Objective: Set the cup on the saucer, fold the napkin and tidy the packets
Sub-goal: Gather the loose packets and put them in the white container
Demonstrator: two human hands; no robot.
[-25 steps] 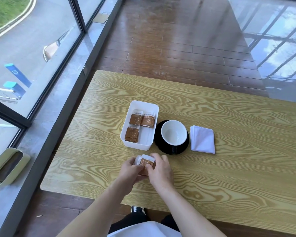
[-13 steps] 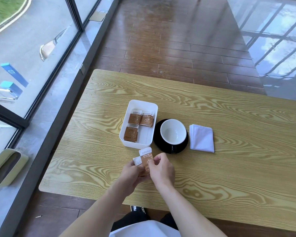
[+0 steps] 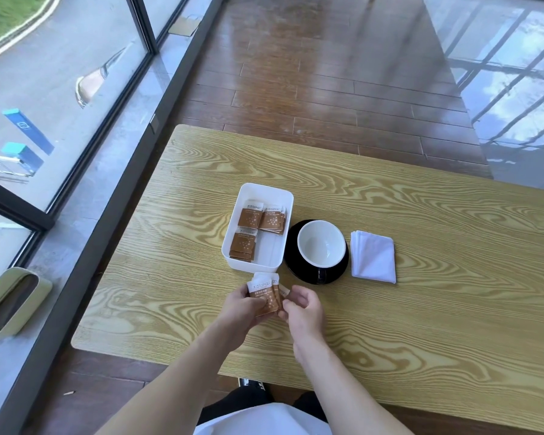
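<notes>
A white cup (image 3: pixel 320 247) stands on a black saucer (image 3: pixel 292 265) in the middle of the wooden table (image 3: pixel 421 277). To its right lies a folded white napkin (image 3: pixel 373 257). Left of the saucer a white tray (image 3: pixel 277 196) holds several brown packets (image 3: pixel 251 229). Just in front of the tray, my left hand (image 3: pixel 241 309) and my right hand (image 3: pixel 305 306) together hold a small stack of brown packets (image 3: pixel 266 295) upright above the table.
The table's left edge runs beside a floor-to-ceiling window (image 3: pixel 60 89). A pale green bin (image 3: pixel 10 301) stands on the floor by the glass. Dark wood floor (image 3: pixel 327 73) lies beyond the table's far edge.
The packets were gathered off the table and lifted upright between both hands, a little closer to the tray. Cup, saucer, napkin and tray have not moved.
</notes>
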